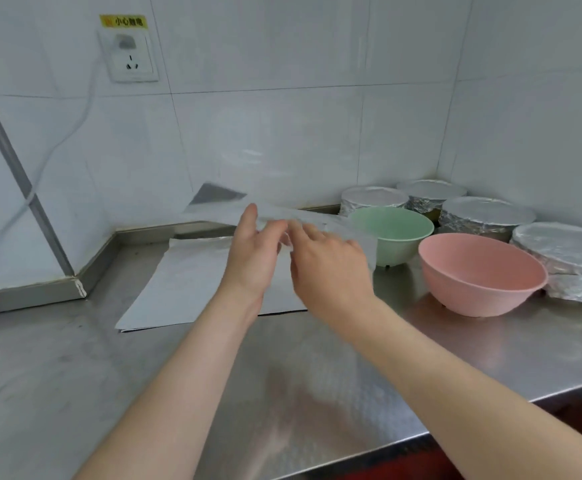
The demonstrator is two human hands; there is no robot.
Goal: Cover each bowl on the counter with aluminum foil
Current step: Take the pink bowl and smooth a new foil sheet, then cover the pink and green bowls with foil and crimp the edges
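Observation:
Both hands hold one foil sheet lifted above the steel counter, blurred by motion. My left hand and my right hand pinch its near edge close together. Under them lies a flat stack of foil sheets. To the right stand an uncovered green bowl and, nearer, an uncovered pink bowl. Behind and beside them are several bowls wrapped in foil, such as a covered bowl at the back and a covered bowl at the far right.
White tiled walls close the counter at the back and right corner. A wall socket with a yellow warning label and a white cable hang at upper left. The counter's front edge runs diagonally at lower right.

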